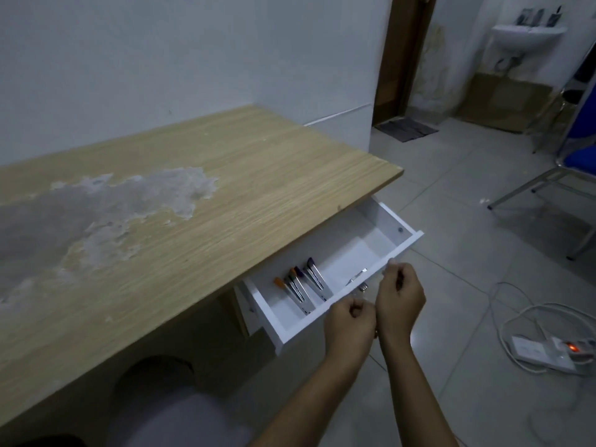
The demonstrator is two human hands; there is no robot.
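**Both hands at the front of an open desk drawer**

A knee in grey cloth (pixel 180 421) fills the bottom edge under the desk, and two bare forearms reach up from there to the white drawer (pixel 371 250), which is pulled out below the desk's right front corner. The right hand (pixel 400 295) is at the middle of the drawer's front panel, thumb and forefinger closed on its top rim. The left hand (pixel 350 321) is just beside it, lower, fingers curled against the panel's outer face. Whether it holds anything cannot be told, as its palm is turned away.

Toward the drawer's left end lie silver metal strips (pixel 304 287) with orange and purple ends. A small metal fitting (pixel 363 288) sits against the inside of the front panel, too small to identify.

The desk top (pixel 242 188) is pale wood grain with a large grey, flaking patch (pixel 113 217) toward its left side. Its far edge meets a white wall (pixel 193 59).

To the right is grey tiled floor (pixel 451 204), with a white power strip (pixel 548 350) whose switch glows orange, amid loose white cables (pixel 516 304). A blue chair (pixel 580 156) is cut off by the right edge. Farther back are a brown door frame (pixel 400 59), a dark mat (pixel 406 129) and a wall basin (pixel 529 35). The items on its ledge are blurred.
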